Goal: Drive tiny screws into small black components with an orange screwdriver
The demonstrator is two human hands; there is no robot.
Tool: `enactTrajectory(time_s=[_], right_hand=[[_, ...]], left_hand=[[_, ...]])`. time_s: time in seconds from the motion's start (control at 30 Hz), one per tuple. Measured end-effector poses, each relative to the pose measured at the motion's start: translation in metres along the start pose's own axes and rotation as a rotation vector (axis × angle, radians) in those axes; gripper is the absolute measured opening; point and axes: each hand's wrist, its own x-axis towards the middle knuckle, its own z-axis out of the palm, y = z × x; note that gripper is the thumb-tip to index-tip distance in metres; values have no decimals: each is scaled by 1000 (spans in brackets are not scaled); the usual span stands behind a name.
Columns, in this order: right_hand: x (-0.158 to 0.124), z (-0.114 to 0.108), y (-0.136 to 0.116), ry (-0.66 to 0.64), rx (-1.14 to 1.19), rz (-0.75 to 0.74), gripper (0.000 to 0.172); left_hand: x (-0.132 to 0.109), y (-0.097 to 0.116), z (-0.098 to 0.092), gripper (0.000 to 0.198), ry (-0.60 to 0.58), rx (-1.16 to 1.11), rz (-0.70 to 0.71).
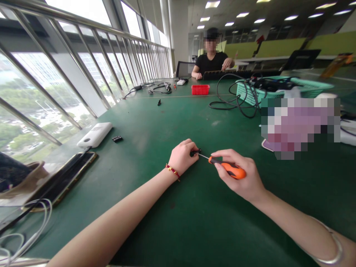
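My right hand (240, 172) grips an orange and black screwdriver (233, 170) by its handle, with the thumb and fingers around it. The thin metal shaft points left, and its tip meets a small black part (195, 152). That part is pinched in my left hand (183, 155), close above the green table (155, 174). Fingers cover much of it, so its kind cannot be made out. A separate small black piece (117, 139) lies on the table to the left of my left hand.
A white power bank (95, 135) and a phone (63, 180) with cables lie on the left. Farther back are a red tray (200, 89), a teal basket (308, 86) with black cables, and a seated person (213, 59). A metal railing (97, 40) runs along the left.
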Motion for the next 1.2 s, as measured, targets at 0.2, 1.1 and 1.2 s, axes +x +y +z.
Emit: enactTrajectory(time_s=[0.2, 1.1, 1.2], right_hand=[[1, -7, 6, 145, -52, -207, 18], [36, 43, 61, -236, -380, 59, 14], [34, 39, 60, -234, -389, 41, 15]], left_hand=[[0, -1, 1, 5, 13, -11, -3], [2, -7, 1, 7, 29, -116, -21], [1, -6, 2, 7, 35, -135, -25]])
